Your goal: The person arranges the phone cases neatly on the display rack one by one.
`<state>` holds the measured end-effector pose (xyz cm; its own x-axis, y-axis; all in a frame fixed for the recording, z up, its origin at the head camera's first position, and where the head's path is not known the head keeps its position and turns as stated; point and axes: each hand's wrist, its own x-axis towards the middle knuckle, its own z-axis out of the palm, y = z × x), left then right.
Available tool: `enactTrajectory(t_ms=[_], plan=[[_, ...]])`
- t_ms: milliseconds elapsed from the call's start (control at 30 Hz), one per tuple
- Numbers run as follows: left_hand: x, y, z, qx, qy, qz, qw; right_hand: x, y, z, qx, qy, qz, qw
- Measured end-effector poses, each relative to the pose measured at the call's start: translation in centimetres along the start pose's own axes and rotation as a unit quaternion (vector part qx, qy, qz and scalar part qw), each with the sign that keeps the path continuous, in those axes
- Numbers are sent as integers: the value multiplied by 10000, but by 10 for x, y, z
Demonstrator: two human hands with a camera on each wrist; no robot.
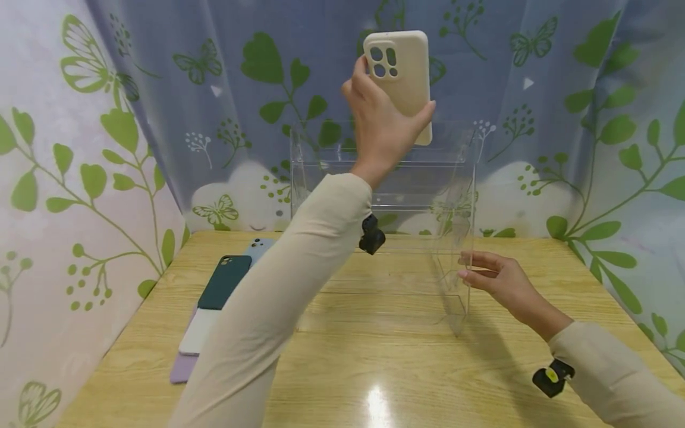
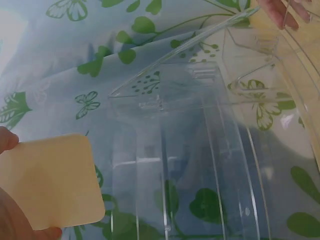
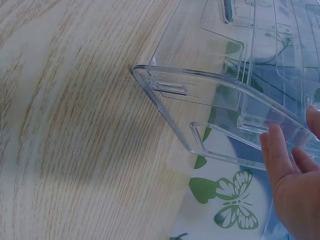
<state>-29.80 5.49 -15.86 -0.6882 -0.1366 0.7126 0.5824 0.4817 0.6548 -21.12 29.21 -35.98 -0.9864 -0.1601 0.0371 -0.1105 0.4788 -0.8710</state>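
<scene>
High in the head view, my left hand (image 1: 382,128) grips a cream phone case (image 1: 409,89) with camera cutouts, raised above a clear acrylic stand (image 1: 412,208). In the left wrist view the case (image 2: 55,182) is beside the stand's transparent panels (image 2: 190,115). My right hand (image 1: 505,285) is low at the near right edge of the stand. Seen from the right wrist, the fingers (image 3: 276,150) are fairly straight and appear to touch the clear side panel (image 3: 225,120); contact is hard to make out through the plastic.
At the left of the wooden table (image 1: 374,362) lie overlapping phone cases: dark teal (image 1: 225,282), white (image 1: 198,333), purple (image 1: 182,370) and light blue (image 1: 259,246), partly behind my left sleeve (image 1: 273,285). A leaf-and-butterfly curtain (image 1: 225,119) hangs behind the stand.
</scene>
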Motion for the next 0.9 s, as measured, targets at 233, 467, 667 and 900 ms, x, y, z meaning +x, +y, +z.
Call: enactTrajectory(t_ms=[233,467,667,900], plan=[[-6,-2,19,98,306,258,9992,0,0,1,194,-45,27,9998],[-9,-17,36,-141,661,325,9972,0,-1,-1,125,-36,-20,9999],[-13,-36,47,-210,894,61,9958,2,1,0,98,-16,-73,9999],[-12,-38,48,217,799,183,9964,1,2,-1,75,10,-53,10000]])
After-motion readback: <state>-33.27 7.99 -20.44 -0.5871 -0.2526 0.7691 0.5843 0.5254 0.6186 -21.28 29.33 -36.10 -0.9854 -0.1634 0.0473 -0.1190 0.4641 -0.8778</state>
